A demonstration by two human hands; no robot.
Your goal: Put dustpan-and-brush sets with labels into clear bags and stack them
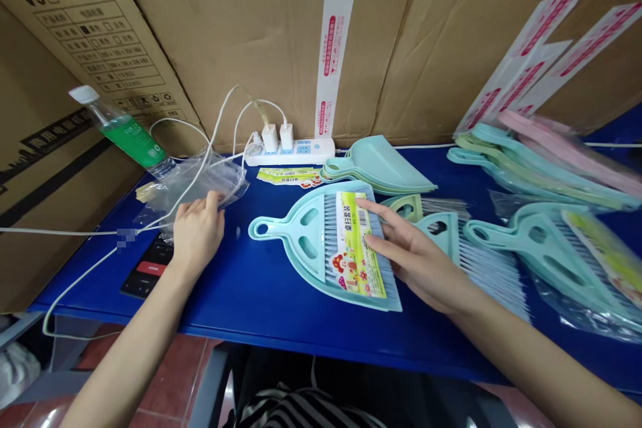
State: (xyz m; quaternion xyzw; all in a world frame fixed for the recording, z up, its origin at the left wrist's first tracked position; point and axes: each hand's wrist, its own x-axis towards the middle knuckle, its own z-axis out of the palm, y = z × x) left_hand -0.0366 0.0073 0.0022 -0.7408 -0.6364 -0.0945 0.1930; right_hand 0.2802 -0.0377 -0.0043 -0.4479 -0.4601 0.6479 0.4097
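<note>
A light-blue dustpan (295, 214) with a matching hand brush (313, 241) nested in it lies on the blue table, handle pointing left. A printed yellow-green card (358, 247) covers part of the bristles. My right hand (416, 247) rests at the right edge of this set, its outstretched fingers apart and touching the card. To the left, my left hand (200, 231) is closed, pinching the edge of a clear plastic bag (195, 180) from the pile; its fingertips are partly hidden. A black phone (146, 267) lies beside my left wrist.
Stacked dustpans (386, 164) and loose cards (285, 176) lie behind the set. Loose brushes (494, 267) and bagged sets (566, 261) occupy the right side. A power strip (301, 152), white cables and a tilted bottle (128, 137) stand near the cardboard boxes (251, 33).
</note>
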